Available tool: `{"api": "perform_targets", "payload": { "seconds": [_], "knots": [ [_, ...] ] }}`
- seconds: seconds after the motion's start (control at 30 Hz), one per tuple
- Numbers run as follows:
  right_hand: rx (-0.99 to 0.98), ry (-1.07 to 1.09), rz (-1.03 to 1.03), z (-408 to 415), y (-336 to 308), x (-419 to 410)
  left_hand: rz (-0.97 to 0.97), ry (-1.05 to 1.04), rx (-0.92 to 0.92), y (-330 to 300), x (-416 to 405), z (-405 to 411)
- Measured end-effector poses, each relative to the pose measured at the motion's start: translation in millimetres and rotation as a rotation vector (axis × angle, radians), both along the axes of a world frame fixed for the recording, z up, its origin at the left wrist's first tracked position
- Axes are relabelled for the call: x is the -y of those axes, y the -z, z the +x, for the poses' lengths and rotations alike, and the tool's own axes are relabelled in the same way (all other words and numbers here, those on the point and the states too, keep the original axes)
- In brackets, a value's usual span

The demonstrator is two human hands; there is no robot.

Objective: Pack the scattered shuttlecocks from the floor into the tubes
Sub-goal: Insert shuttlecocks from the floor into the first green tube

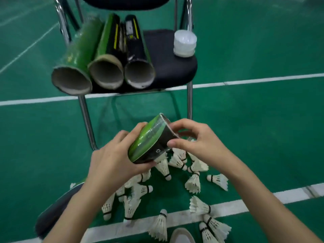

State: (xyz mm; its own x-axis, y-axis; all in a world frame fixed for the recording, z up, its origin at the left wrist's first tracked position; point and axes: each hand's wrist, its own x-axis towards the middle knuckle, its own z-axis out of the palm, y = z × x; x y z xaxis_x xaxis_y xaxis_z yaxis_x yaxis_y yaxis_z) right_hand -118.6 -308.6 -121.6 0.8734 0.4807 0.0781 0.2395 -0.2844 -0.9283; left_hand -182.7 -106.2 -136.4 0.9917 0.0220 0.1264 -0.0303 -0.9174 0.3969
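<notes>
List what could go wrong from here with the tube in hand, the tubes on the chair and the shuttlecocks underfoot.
1. The three open tubes overhang the front edge of the chair seat; a nudge could roll them off.
2. Shuttlecocks lie close to the shoe; a step could crush feathers.
3. The left hand holds the held tube tilted, the right hand only pinches its rim; a loose grip could drop it on the pile.

We note a green court floor (263, 120) crossed by white lines (245, 81). A chair (171, 67) with black padded seat and chrome legs stands on it. Soft sheen on the floor; no walls or windows visible.
</notes>
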Motion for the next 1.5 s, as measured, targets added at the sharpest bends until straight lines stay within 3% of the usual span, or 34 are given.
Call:
{"api": "perform_targets", "payload": {
  "seconds": [0.4,0.63,0.73,0.9,1.13,1.3,1.5],
  "knots": [
    [0.308,0.166,0.016,72,-99,16,-0.271,-0.019,0.161,-92,17,32],
    [0.517,0.382,-0.216,166,-96,6,-0.393,-0.04,0.211,-108,24,71],
    [0.511,0.432,-0.28,195,-89,1,-0.403,-0.069,0.222,-106,25,80],
    [0.498,0.424,-0.413,220,-75,-15,-0.484,-0.073,0.178,-95,28,84],
    [0.649,0.464,-0.567,229,-70,-24,-0.592,-0.048,0.134,-89,30,88],
    [0.554,0.452,-0.39,222,-81,-20,-0.576,-0.059,0.132,-88,30,86],
    [0.367,0.254,-0.057,167,-129,-2,-0.585,-0.091,0.145,-93,26,78]
  ]
}}
